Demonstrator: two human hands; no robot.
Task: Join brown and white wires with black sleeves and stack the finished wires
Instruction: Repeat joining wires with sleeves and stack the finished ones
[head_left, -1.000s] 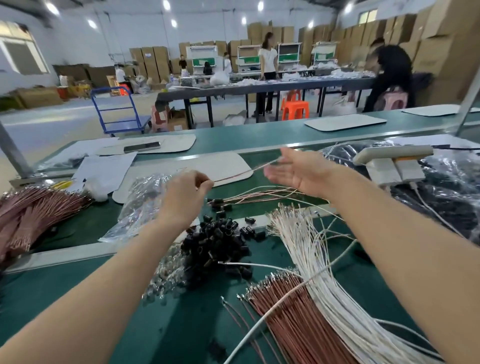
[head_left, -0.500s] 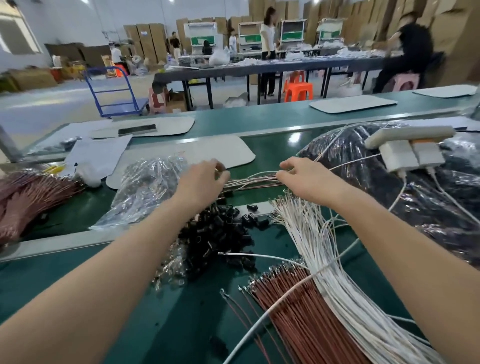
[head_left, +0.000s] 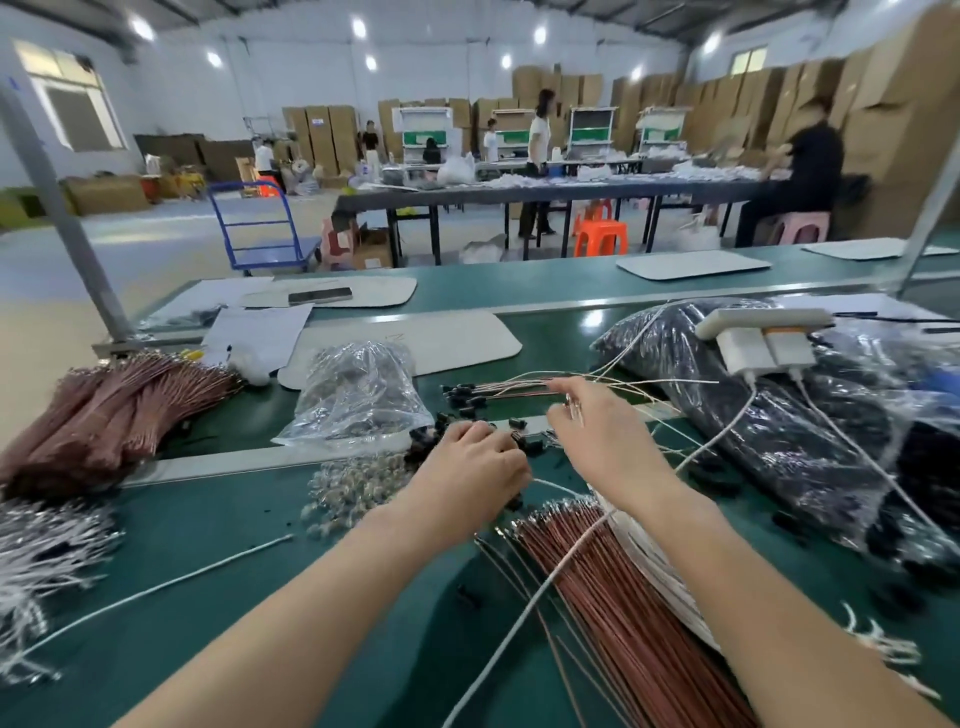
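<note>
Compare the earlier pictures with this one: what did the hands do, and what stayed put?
Both hands dropped to the finished wires, added one more, let go and drew back: the left hand now over the black sleeves, the right hand at the ends of the white wires. Whether either grips anything is unclear. The brown wires lie unmoved.

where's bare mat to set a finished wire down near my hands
Bare green mat lies left of the left hand, between the terminal pile and the white wire bundle; one loose white wire crosses it. Another strip sits between the white board and black bag. Crowded round the right hand: black sleeves, brown wires.
</note>
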